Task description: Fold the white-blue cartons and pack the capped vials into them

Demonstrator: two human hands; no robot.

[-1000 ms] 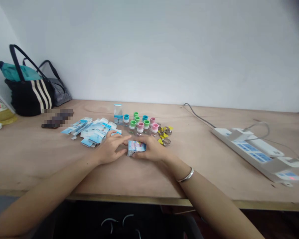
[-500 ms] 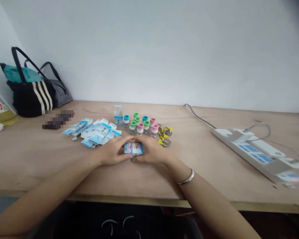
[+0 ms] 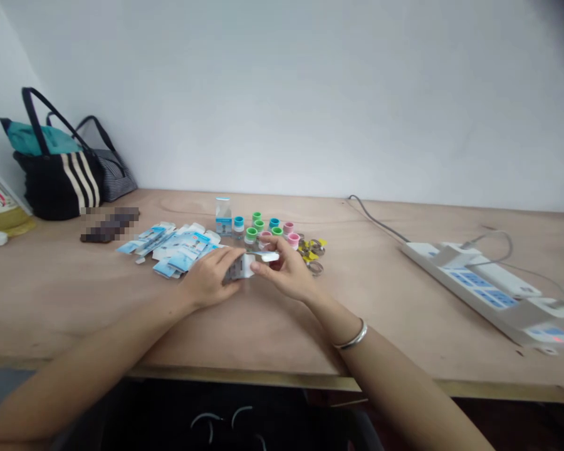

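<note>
A small white-and-blue cardboard box is held above the table between my two hands. My left hand is wrapped round its left side, closed on it. At the box's right end, my right hand pinches at a lifted end flap, thumb against the box. Just beyond stand several small clear bottles with green, blue and pink caps. Left of my hands lies a pile of flattened blue-and-white boxes. One formed box stands upright behind. The inside of the held box is hidden.
Metal rings with yellow tabs lie right of the bottles. A power strip with plugs and a cable takes up the right side. A dark pixelated object, striped black bag and jug of yellow liquid are at left.
The box has been turned so its end faces right, with a flap now standing out. My right hand has shifted from its side to that end; my left hand keeps hold.
</note>
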